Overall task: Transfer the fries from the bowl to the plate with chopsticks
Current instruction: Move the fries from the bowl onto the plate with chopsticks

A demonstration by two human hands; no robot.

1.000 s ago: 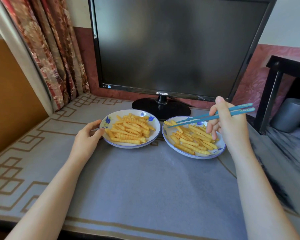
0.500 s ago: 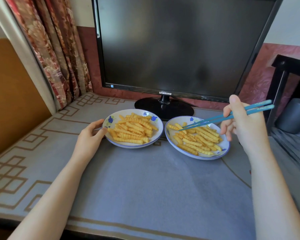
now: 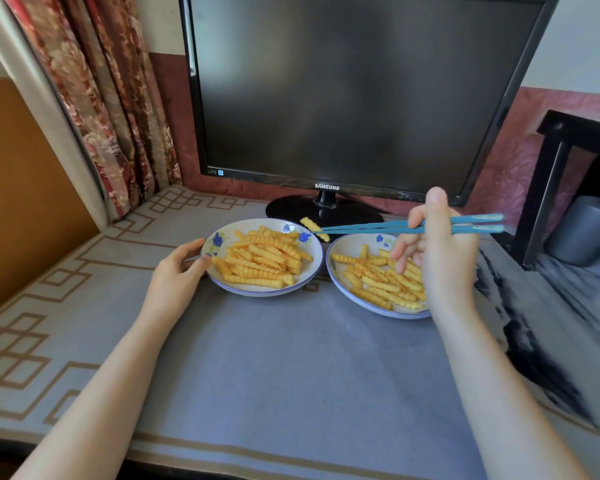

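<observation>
Grey desk mat (image 3: 291, 358), roughly halfway I'd guess: right hand (image 3: 444, 265) pinching chopsticks (image 3: 361, 227) with one fry (image 3: 309, 223) lifted between right bowl (image 3: 371, 308) and left plate (image 3: 257, 292), left hand (image 3: 179, 268) gripping the plate's rim, both dishes well piled.

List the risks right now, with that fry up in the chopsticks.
1. The fry is pinched only at the tips of the chopsticks, over the gap between the dishes; it may slip onto the mat or the monitor base.
2. The left dish, steadied by the left hand, is heaped; a fry released near its rim could roll off.
3. The right hand has loose fingers that might brush fries in the right dish.
</observation>
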